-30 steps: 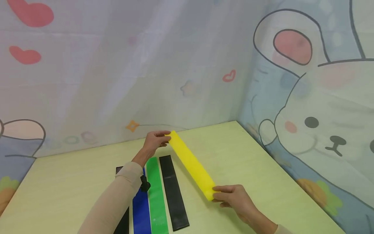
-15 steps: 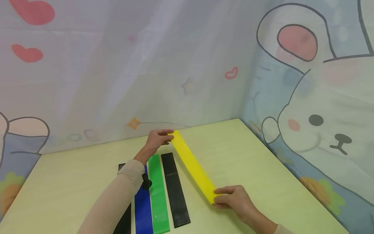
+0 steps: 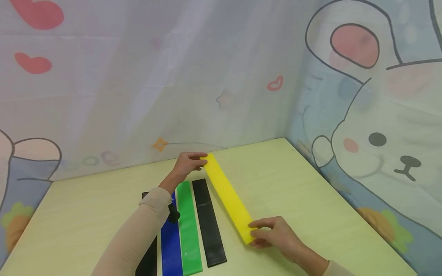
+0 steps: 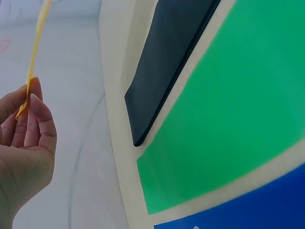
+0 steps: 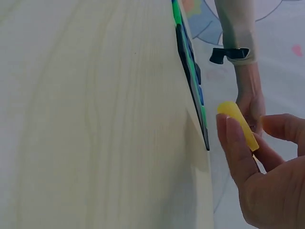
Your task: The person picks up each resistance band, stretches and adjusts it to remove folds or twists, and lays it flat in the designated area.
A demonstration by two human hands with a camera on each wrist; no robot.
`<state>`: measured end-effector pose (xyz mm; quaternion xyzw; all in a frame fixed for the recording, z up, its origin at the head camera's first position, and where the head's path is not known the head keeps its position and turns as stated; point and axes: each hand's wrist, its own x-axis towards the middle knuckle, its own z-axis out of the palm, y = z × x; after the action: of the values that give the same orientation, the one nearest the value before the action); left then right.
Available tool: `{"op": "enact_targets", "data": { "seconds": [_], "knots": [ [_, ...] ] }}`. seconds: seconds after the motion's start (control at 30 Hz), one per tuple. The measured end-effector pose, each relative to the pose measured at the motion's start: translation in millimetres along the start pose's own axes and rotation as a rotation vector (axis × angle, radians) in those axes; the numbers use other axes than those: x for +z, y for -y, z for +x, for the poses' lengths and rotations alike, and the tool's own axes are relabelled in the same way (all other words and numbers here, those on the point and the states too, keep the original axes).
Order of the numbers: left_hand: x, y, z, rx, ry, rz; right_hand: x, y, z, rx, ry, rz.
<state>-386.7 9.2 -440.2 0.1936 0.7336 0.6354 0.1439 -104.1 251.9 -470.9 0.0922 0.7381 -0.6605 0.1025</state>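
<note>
A flat yellow resistance band is stretched out above the table, clear of its surface. My left hand pinches its far end between thumb and fingers, and in the left wrist view the band shows edge-on. At the near end my right hand holds the band with its fingertips. In the right wrist view the yellow end lies among the right fingers. Left of it, a black band, a green band and a blue band lie side by side on the table.
Another black band lies at the far left of the row, partly hidden by the left sleeve. The pale wood table meets a printed cloth backdrop along its back and right edges.
The right hand and the near end of the yellow band have shifted slightly left and nearer. The left hand keeps its hold on the far end. The head view has turned a little.
</note>
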Motion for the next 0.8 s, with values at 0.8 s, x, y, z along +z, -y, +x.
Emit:
{"op": "enact_targets", "data": {
  "seconds": [0.8],
  "knots": [
    [6.5, 5.2, 0.1, -0.007, 0.074, 0.015, -6.3, -2.7, 4.1, -0.058, 0.079, 0.025]
  ]
}}
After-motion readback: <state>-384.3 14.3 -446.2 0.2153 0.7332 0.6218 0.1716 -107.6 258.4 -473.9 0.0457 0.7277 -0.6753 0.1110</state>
